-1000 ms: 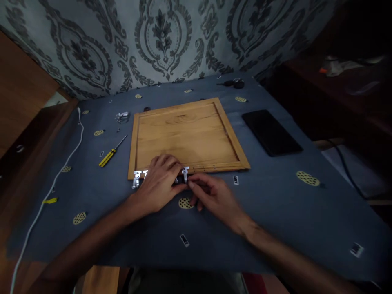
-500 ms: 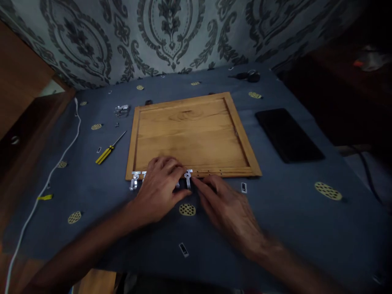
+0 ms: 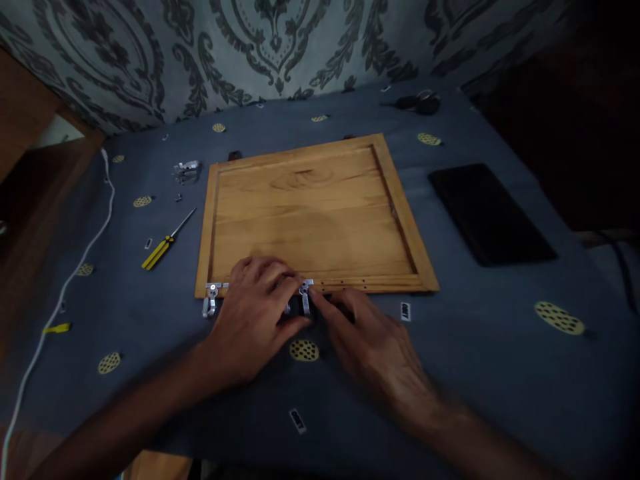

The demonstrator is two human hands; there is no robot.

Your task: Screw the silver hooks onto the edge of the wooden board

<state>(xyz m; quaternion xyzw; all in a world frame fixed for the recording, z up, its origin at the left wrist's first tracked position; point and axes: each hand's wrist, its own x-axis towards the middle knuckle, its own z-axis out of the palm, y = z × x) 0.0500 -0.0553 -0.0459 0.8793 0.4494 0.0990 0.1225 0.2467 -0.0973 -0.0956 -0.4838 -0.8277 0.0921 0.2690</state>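
Observation:
A framed wooden panel [image 3: 305,213] lies flat on the blue patterned cloth, small holes dotted along its near rail. Over that near edge rests my left hand [image 3: 260,313], its index finger and thumb on either side of a silver metal bracket [image 3: 305,300]. The palm hides part of the rail and more hardware. From the other side, my right hand [image 3: 370,340] brings its index fingertip against the bracket. Its other fingers are curled in, and anything small between them is hidden. A second metal bracket [image 3: 212,299] sits at the panel's near left corner.
A yellow-handled screwdriver [image 3: 163,250] lies left of the panel, near loose metal fittings [image 3: 187,171] and small screws [image 3: 179,198]. A white cable [image 3: 75,270] runs down the left. On the right is a black tablet-like slab [image 3: 493,213]; a dark tool [image 3: 417,103] lies behind.
The camera view has shifted and tipped slightly, so the panel appears a little larger. Both hands stay at the same bracket, with only slight finger movement.

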